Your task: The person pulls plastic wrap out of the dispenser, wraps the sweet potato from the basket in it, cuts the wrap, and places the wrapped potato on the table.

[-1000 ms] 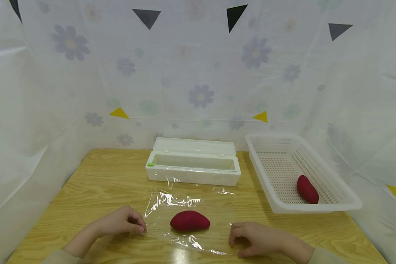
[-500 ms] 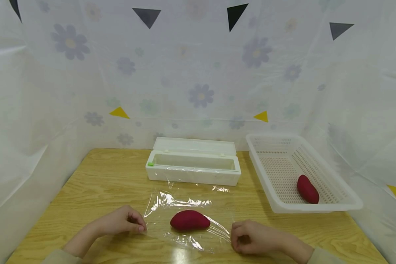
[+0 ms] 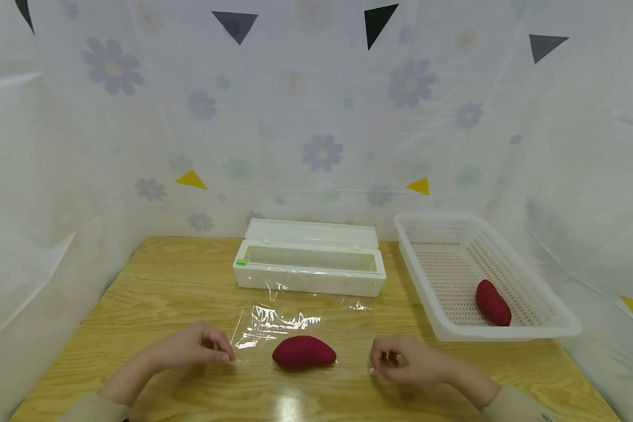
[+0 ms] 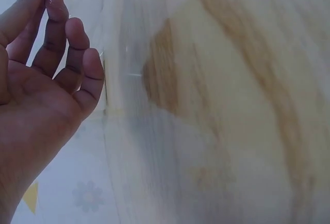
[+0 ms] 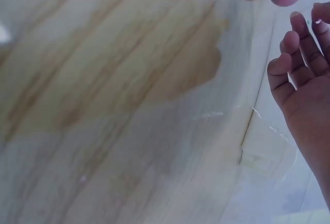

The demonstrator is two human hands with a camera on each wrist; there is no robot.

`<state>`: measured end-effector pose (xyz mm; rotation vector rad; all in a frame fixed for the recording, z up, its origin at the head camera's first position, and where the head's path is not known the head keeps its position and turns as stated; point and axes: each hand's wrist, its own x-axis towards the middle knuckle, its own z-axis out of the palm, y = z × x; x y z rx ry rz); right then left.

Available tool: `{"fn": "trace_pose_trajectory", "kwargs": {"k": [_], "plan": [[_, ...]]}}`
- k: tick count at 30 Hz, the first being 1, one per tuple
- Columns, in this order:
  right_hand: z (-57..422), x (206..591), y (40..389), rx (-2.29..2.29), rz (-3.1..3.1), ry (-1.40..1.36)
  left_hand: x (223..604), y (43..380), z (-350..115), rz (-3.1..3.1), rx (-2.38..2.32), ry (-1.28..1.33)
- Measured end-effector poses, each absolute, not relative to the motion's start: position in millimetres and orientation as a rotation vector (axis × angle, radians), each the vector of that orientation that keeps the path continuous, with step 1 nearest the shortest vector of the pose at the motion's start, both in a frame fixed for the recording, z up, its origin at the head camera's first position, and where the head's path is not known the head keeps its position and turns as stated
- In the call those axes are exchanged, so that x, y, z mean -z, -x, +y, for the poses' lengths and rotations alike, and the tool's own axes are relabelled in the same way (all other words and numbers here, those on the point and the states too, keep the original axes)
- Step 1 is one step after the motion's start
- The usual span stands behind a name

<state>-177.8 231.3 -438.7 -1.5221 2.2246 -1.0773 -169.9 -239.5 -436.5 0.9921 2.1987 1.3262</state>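
A dark red sweet potato (image 3: 303,352) lies crosswise on a sheet of clear plastic wrap (image 3: 266,322) at the front middle of the table. To its left, my left hand (image 3: 192,350) pinches the wrap's edge between thumb and fingertips. My right hand (image 3: 408,359) pinches the wrap on the opposite side, at about the same distance from the sweet potato. Both wrist views show thumb and fingertips together, with the other fingers loosely bent. The far end of the wrap runs up to a white wrap dispenser box (image 3: 311,283), whose lid stands open.
A green slider (image 3: 241,262) sits at the dispenser's left end. On the right, a white perforated basket (image 3: 421,287) holds another dark red sweet potato (image 3: 493,303). A flower-printed white sheet (image 3: 322,117) with triangle cutouts hangs behind the wooden table (image 3: 174,275).
My right hand has closed its fingertips on the wrap and risen slightly. My left hand has risen a little too. Bright reflections on the near part of the wrap are gone. The sweet potato stays put.
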Motion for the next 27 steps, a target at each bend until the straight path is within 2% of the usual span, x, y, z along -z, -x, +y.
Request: {"fn": "trace_pose_trajectory", "kwargs": {"k": [11, 27], "plan": [[236, 437, 193, 1.209, 2.224, 1.390, 437, 177, -246, 2.177, -1.429, -0.908], [232, 443, 204, 1.129, 2.365, 1.147, 437, 181, -245, 2.388, -1.404, -0.465]]}}
